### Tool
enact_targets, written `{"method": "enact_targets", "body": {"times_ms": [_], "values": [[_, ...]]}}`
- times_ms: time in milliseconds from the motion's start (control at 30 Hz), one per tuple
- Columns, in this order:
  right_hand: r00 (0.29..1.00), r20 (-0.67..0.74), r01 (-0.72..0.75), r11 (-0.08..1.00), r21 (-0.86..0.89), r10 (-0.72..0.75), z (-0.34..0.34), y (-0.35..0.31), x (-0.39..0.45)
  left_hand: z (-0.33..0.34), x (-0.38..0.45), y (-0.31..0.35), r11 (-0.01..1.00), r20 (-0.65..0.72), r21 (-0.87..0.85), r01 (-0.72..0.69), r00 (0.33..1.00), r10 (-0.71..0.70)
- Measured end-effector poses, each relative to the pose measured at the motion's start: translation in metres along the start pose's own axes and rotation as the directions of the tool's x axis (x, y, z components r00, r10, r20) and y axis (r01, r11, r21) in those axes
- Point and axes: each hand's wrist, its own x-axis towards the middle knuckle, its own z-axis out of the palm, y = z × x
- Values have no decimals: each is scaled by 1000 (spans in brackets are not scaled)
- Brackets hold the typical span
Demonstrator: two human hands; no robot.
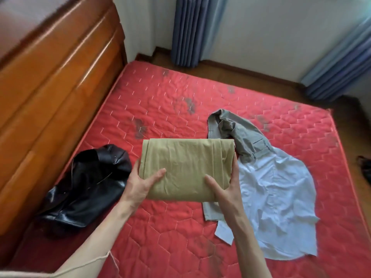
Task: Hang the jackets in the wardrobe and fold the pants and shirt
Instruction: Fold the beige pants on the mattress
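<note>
A folded square of khaki pants (pixel 186 167) is held above the red quilted mattress (pixel 160 227). My left hand (pixel 140 185) grips its near left corner, thumb on top. My right hand (pixel 224 189) grips the near right edge, thumb on top and fingers underneath. A black leather jacket (pixel 86 189) lies crumpled to the left by the headboard. To the right, grey trousers (pixel 239 135) lie partly under a pale blue shirt (pixel 277 201), which is spread out unfolded.
A wooden headboard (pixel 52 93) runs along the left side. Blue curtains (pixel 190 31) hang at the far wall and at the right (pixel 341 63). Wooden floor (pixel 251 73) shows beyond the mattress. A dark object (pixel 364 165) lies on the floor at the right edge.
</note>
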Motion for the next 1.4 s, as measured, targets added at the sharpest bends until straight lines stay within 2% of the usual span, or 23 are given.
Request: {"method": "enact_targets", "body": {"times_ms": [200, 400, 633, 733, 933, 1067, 1267, 1400], "values": [[998, 17, 59, 990, 127, -62, -25, -56, -36, 9, -67, 75, 992, -18, 31, -126, 992, 126], [993, 54, 88, 977, 196, -101, -41, -74, -62, 11, -123, 102, 988, -62, 45, -145, 987, 148], [953, 258, 86, 957, 277, -160, -17, -87, -77, -10, -205, 84, 984, -293, -46, -173, 944, 153], [916, 346, 95, 949, 300, -201, 7, -107, -89, -30, -236, 87, 974, -398, -76, -215, 902, 168], [808, 528, 91, 940, 328, -262, 71, -149, -121, -80, -302, 97, 943, -575, -112, -312, 794, 195], [709, 642, 88, 940, 329, -291, 117, -174, -155, -120, -353, 105, 929, -676, -106, -353, 711, 193], [549, 778, 119, 949, 291, -307, 194, -199, -216, -176, -435, 91, 907, -821, -109, -407, 551, 148], [440, 849, 77, 955, 287, -291, 244, -200, -273, -208, -495, 69, 892, -887, -99, -441, 445, 121]]}}
